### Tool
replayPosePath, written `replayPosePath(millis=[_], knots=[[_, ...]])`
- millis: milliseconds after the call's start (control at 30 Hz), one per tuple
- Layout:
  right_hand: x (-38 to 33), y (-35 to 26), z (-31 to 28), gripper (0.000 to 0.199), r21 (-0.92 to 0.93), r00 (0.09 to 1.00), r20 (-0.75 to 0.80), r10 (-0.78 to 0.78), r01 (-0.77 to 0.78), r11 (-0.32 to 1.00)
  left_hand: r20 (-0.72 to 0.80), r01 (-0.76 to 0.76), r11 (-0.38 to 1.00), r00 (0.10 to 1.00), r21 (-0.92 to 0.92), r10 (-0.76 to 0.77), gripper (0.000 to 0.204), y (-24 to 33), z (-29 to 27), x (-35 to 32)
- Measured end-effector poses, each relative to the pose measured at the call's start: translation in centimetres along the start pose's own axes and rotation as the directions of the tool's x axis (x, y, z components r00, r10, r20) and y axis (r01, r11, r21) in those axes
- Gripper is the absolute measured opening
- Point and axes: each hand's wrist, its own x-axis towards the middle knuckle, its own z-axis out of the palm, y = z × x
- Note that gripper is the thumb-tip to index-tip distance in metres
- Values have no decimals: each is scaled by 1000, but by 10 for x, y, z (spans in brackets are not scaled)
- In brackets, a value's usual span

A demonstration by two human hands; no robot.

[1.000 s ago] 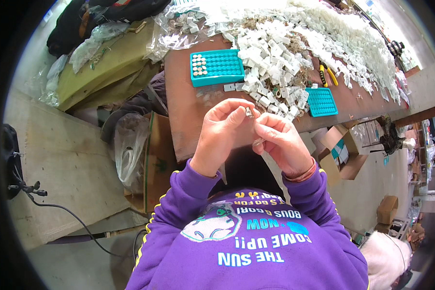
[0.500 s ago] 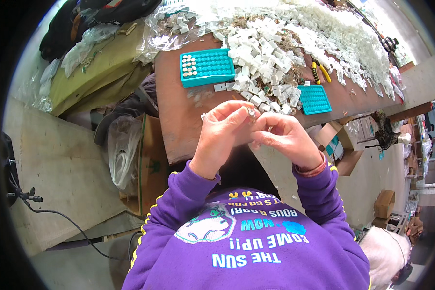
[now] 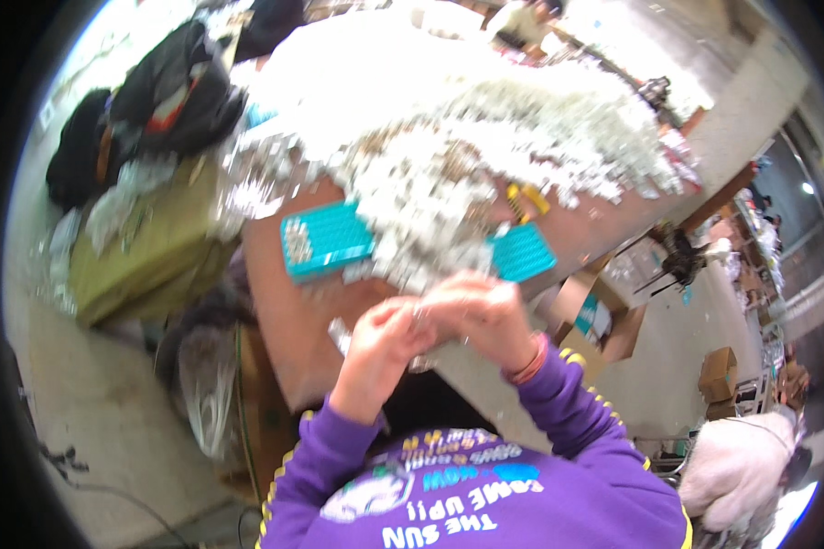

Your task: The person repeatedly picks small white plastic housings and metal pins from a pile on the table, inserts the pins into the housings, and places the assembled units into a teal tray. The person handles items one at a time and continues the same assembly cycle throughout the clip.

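My left hand (image 3: 381,352) and my right hand (image 3: 481,318) meet above the table's near edge, both smeared by motion. The left fingers are curled into a pinch, and the right fingers bend over toward them. Whatever small thing lies between the fingertips is too blurred to name. A shiny, whitish bit (image 3: 340,336) shows just left of my left hand. Beyond the hands lies a large heap of small white plastic pieces (image 3: 421,197). A teal tray (image 3: 343,236) with several round pale pieces at its left end stands left of the heap; a smaller teal tray (image 3: 522,253) sits right.
Yellow-and-black pliers (image 3: 527,203) lie beside the heap on the brown table (image 3: 279,339). An open cardboard box (image 3: 624,340) stands right of the table, a clear plastic bag (image 3: 203,384) to its left. Another person (image 3: 525,26) is at the far side.
The view has tilted up, so the table and trays sit lower and further left. My right hand has come over against my left; before, a small gap parted them.
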Motion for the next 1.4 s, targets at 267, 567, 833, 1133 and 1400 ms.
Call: replayPosePath(millis=[267, 567, 833, 1133, 1400], knots=[[1, 0, -2, 17, 70, 993, 120, -16, 7, 997, -53, 41, 998, 998, -50, -44, 20, -2, -4, -6], [-5, 4, 24, 19, 224, 973, 61, 225, -233, 946, -123, -17, 999, 992, -51, 11, 20, 2, -8, -12], [-15, 6, 41, 27, 631, 849, 219, 481, -499, 594, -206, -85, 993, 974, 81, 100, 21, -5, -13, -11], [-15, 1, 56, 29, 668, 825, 167, 541, -498, 553, -247, -152, 976, 951, 156, 188, 20, -1, -14, -16], [-20, -13, 57, 18, -140, 976, -159, 148, -170, 975, -273, -234, 876, 889, 422, 369, 8, -10, -8, -21]])
